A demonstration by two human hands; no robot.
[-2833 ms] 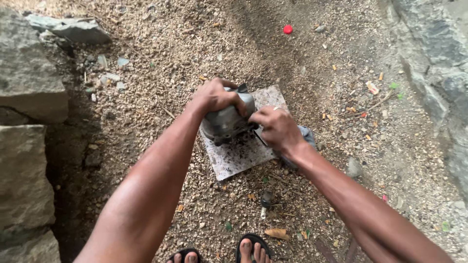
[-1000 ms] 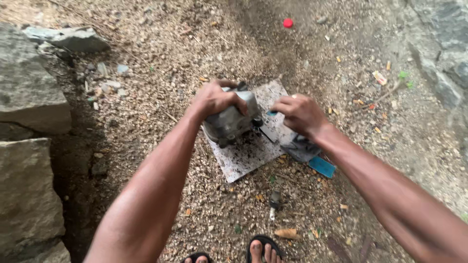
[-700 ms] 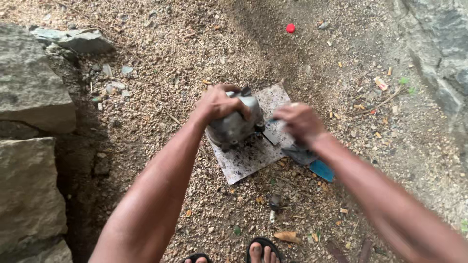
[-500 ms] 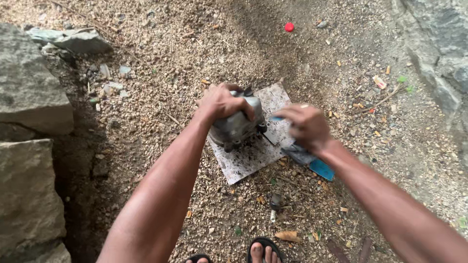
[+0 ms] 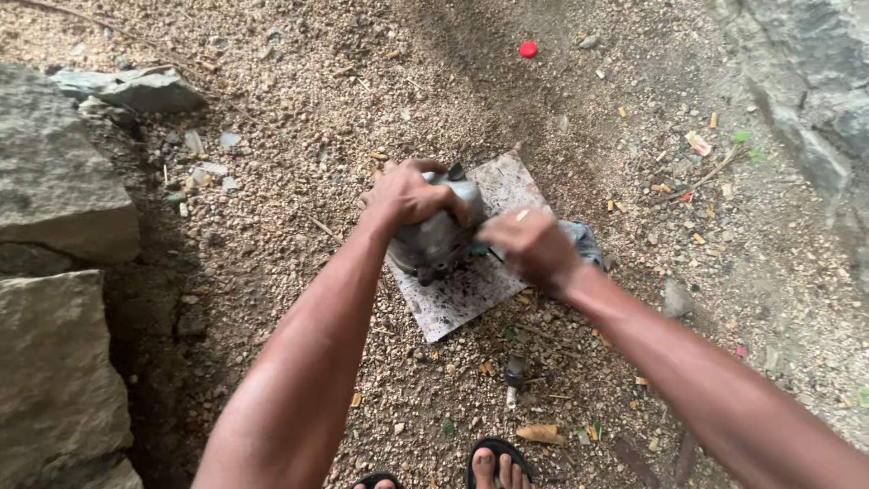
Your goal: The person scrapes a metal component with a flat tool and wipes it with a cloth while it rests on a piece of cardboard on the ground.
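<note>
Near the centre of the frame, a grey metal part (image 5: 439, 237) (rounded, grimy, with a dark nub at its top) sits on a speckled flat slab (image 5: 471, 290) that lies on the gravel ground (image 5: 362, 81). The left hand (image 5: 407, 195) is clenched over the top and upper-left side of the metal part, fingers wrapped around it. The right hand (image 5: 529, 244) is closed just right of the part, touching or nearly touching its side; whether it pinches something small cannot be told, since the hand is blurred. Behind the right hand, at the slab's right edge, a bit of bluish-grey cloth (image 5: 584, 240) shows.

Dark smudges stain the slab below the part. Just below the slab, toward the lower middle, lies a small dark cylindrical object (image 5: 514, 376). At the bottom edge, toes in black sandals (image 5: 489, 457) peek in.

Large grey rocks (image 5: 54, 272) fill the left side, with a flatter stone (image 5: 136, 88) at the upper left. A rock face (image 5: 806, 81) runs down the upper right. A small red cap (image 5: 528, 49) lies well apart near the top centre, and scraps of litter dot the ground at the right.
</note>
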